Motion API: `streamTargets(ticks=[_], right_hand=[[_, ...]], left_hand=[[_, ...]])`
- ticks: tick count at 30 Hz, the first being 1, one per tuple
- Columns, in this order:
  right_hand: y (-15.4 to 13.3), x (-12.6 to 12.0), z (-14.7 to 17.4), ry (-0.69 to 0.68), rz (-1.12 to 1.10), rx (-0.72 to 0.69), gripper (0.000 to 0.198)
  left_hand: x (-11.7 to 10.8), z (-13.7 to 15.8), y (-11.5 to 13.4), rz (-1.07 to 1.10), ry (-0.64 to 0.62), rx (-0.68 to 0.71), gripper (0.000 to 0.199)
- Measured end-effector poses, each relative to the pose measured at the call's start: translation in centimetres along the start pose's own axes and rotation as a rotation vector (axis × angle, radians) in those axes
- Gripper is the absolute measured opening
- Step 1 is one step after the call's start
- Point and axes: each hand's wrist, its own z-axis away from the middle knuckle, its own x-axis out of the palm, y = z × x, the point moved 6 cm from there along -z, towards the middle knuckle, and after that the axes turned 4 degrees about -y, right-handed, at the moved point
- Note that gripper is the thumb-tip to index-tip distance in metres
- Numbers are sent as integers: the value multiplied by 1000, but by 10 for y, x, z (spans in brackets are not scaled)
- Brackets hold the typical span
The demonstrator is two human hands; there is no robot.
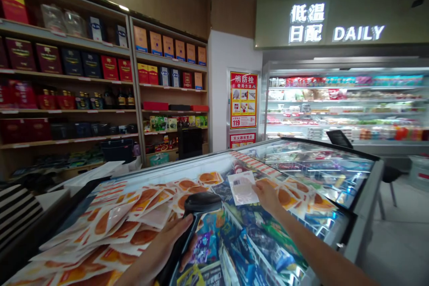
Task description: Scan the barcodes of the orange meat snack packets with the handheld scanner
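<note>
My left hand (169,237) is wrapped round the handle of a black barcode scanner (203,202), whose head tilts forward and to the right. In my right hand (268,194) a flat white packet (241,188) is pinched by its right edge, its pale back with a printed label towards me. The two are a short way apart, with the packet beyond the scanner head. A large heap of similar packets (144,205), showing orange-brown round food, lies left of the scanner on the freezer's glass top. A smaller group of packets (288,197) lies just right of my right hand.
Under the glass, the chest freezer (363,187) holds colourful bagged goods (268,241). Shelves of boxes and bottles (80,60) stand at the left. A lit refrigerated display (335,111) fills the back right. A dark chair (340,139) stands beyond the freezer's right side.
</note>
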Motion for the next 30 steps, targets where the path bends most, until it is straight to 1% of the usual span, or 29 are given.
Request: streamTargets(ticks=[7, 12, 17, 21, 27, 30], right_hand=[[6, -4, 15, 19, -67, 34, 28], [-2, -2, 21, 23, -71, 47, 27], [-10, 1, 23, 18, -56, 47, 29], [-9, 3, 23, 21, -32, 46, 29], [-10, 1, 25, 52, 26, 51, 32], [-10, -5, 25, 89, 73, 74, 33]], left_hand=[[9, 10, -1, 6, -12, -1, 35], [11, 9, 2, 29, 3, 40, 31], [13, 6, 3, 47, -34, 54, 31], [11, 7, 7, 60, -12, 92, 30], [4, 2, 4, 41, 6, 63, 34], [2, 0, 3, 37, 11, 71, 37]])
